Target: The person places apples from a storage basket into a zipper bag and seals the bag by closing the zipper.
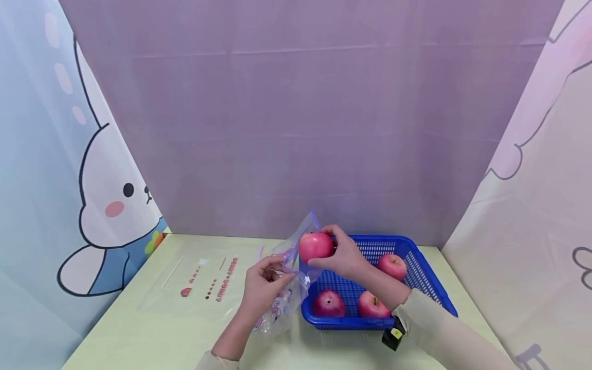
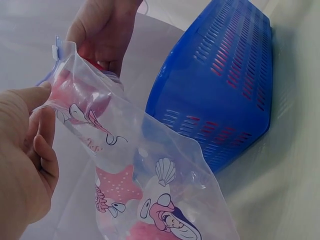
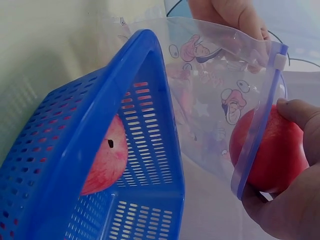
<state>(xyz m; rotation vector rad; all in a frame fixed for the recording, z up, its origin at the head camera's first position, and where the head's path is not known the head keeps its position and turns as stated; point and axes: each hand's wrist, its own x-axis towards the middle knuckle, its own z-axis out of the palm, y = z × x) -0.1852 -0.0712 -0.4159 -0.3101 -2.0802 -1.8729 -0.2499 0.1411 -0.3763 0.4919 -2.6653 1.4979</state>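
My left hand (image 1: 264, 288) pinches the rim of a clear zip bag (image 2: 165, 165) printed with pink and white cartoon figures. The bag hangs upright with its blue zip edge (image 3: 260, 135) spread apart. In my right hand (image 1: 344, 254) is a red apple (image 1: 316, 246), gripped between thumb and fingers at the bag's mouth. The right wrist view shows part of this apple (image 3: 277, 150) behind the zip edge, inside the opening. A white slider (image 3: 280, 61) sits at one end of the zip.
A blue perforated basket (image 1: 379, 324) stands right of the bag, holding several apples, one (image 1: 392, 266) at its right side. Flat on the table at left lies another clear printed bag (image 1: 199, 277). A purple-grey curtain (image 1: 296, 128) closes off the back.
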